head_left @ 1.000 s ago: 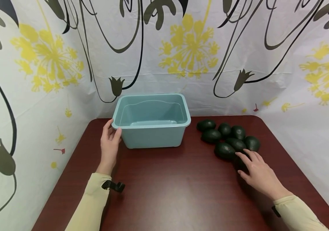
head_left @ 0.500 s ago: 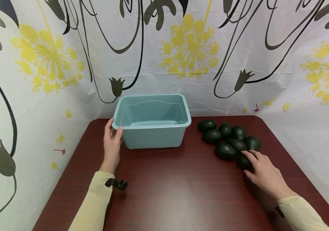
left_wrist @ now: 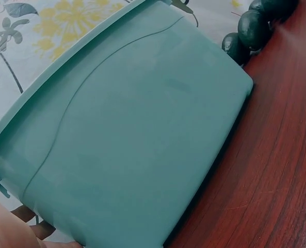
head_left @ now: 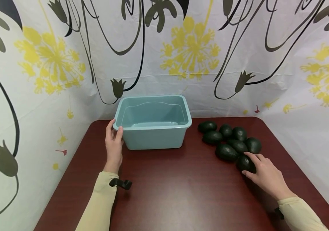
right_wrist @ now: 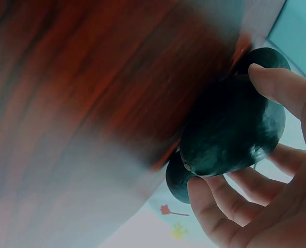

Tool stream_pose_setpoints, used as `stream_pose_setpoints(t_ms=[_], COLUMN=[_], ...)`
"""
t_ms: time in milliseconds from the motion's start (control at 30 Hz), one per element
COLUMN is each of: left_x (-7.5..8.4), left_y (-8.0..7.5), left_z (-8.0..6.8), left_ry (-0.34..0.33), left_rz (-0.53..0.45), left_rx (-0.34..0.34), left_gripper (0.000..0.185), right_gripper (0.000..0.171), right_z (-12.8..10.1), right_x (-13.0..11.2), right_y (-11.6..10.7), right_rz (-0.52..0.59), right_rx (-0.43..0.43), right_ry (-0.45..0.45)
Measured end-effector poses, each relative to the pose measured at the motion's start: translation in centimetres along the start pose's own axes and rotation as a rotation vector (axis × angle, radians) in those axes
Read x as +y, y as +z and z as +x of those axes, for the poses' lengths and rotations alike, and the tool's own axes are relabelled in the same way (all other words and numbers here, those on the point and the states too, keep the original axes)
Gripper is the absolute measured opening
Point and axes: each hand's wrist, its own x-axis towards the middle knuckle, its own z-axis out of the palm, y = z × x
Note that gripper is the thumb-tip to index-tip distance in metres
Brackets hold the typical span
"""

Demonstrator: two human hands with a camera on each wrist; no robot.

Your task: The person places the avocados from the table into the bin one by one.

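Note:
A light blue plastic bin stands on the table with nothing visible inside it. My left hand holds its front left corner by the rim, thumb on the near side. In the left wrist view the fingers lie against the bin's wall. On the right, my right hand grips the nearest dark green avocado, which sits at the front of a group. The right wrist view has the thumb on one side of this avocado and the fingers round the other.
Several more avocados lie close together to the right of the bin, behind the gripped one. The dark red wooden table ends at the back against a hanging white cloth with flower prints.
My right hand has shifted slightly right and settled round the nearest avocado, which shows more now. My left hand has slid a little right at the bin's corner. The bin stays put.

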Motion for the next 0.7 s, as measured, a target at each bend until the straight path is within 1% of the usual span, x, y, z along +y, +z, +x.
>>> stream_pose_setpoints(t_ms=[267, 400, 467, 567, 633, 700], left_x=[0.0, -0.2, -1.0, -1.5, -1.5, -0.8], left_y=[-0.1, -0.3, -0.5, -0.6, -0.6, -0.4], left_z=[-0.1, -0.1, 0.1, 0.3, 0.3, 0.1], left_ry=[-0.01, -0.005, 0.006, 0.021, 0.027, 0.027], left_rz=[-0.019, -0.02, -0.018, -0.021, -0.022, -0.02], left_rx=[0.014, 0.014, 0.015, 0.011, 0.01, 0.001], left_gripper=[0.058, 0.058, 0.057, 0.057, 0.057, 0.057], right_gripper=[0.078, 0.08, 0.081, 0.081, 0.08, 0.08], right_z=[0.0, -0.1, -0.1, 0.0, 0.0, 0.1], right_x=[0.2, 0.3, 0.4, 0.5, 0.5, 0.4], right_y=[-0.1, 0.0, 0.0, 0.1, 0.1, 0.1], right_rz=[0.064, 0.104, 0.116, 0.128, 0.131, 0.133], right_rx=[-0.001, -0.021, -0.033, -0.035, -0.03, -0.022], right_ry=[0.035, 0.053, 0.069, 0.087, 0.1, 0.107])
